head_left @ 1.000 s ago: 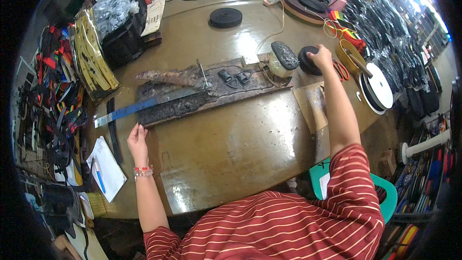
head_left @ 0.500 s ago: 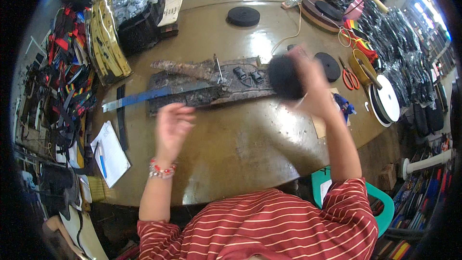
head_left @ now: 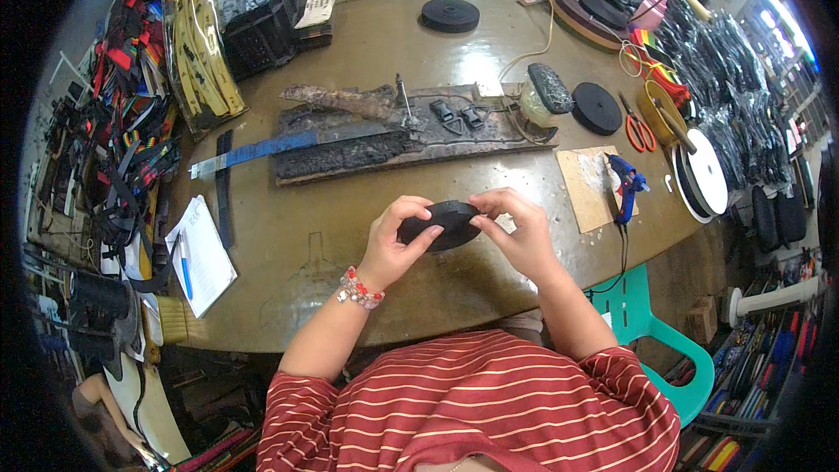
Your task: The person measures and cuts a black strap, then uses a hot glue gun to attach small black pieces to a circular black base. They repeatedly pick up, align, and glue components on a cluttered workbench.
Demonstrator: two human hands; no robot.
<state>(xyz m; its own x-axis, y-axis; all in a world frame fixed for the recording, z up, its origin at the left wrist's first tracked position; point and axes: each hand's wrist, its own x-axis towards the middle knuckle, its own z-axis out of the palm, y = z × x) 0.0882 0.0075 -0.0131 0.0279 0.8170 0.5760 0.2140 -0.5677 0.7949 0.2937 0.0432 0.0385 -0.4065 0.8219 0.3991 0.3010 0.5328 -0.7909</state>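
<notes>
Both hands have a grip on one black roll of strap, held up just above the near edge of the brown desk. Fingers of the left hand are closed around the left side of the roll, with the thumb on top. On that wrist sits a bead bracelet. At the other side, the right hand pinches the roll, and its fingertips press at the top rim, as if feeling for the loose end. No loose end of strap shows yet, so the roll looks full and not opened.

So the work looks like it is only at its start. Picking up the roll is done. No strap is pulled out, and I see no cut piece of it near the hands.

Farther back on the desk lies a long burnt board with small black buckles on it and a blue strip poking out at its left end. More black rolls lie off to the right, well apart from the hands. Orange scissors and a blue glue gun rest on the right side, with no hand on them. A white notepad with a blue pen lies on the left.
</notes>
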